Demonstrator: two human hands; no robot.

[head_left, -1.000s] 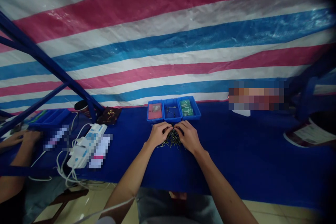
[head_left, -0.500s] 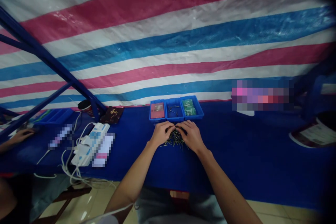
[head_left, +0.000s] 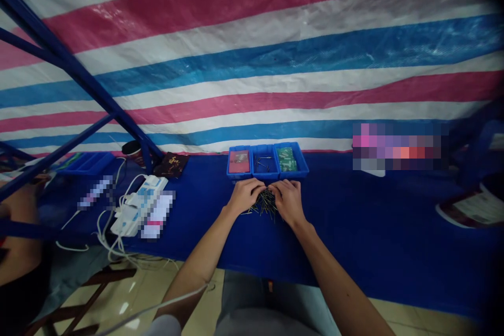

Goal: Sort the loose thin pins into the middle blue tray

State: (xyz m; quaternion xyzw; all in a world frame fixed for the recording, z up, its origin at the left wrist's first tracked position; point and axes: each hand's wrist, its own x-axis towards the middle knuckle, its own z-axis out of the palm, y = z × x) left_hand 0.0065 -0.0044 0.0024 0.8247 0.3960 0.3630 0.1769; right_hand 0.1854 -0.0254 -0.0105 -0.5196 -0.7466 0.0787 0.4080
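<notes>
A loose pile of thin metal screws or pins (head_left: 266,205) lies on the blue table, between and just below my hands. My left hand (head_left: 247,195) touches the pile's upper left side, its fingers curled together; what they pinch is too small to make out. At the upper right of the pile, my right hand (head_left: 287,199) has its fingers bent inward, and their tips are hard to tell apart from the pieces. Just beyond stand three joined blue bins: one with a pink item (head_left: 239,161), one with a few metal pieces (head_left: 264,164), one with green packets (head_left: 287,159).
Left of me are a white power strip (head_left: 139,206) with cables, a dark packet (head_left: 172,165), a blue tray (head_left: 86,163) and another person's arm (head_left: 24,207). A round container (head_left: 472,205) stands at the far right. A striped sheet (head_left: 252,79) hangs behind the table.
The view has shifted slightly, so the table things sit a little further right. My right fingers have moved slightly off the pile's top. The other person's arm at left has drawn back.
</notes>
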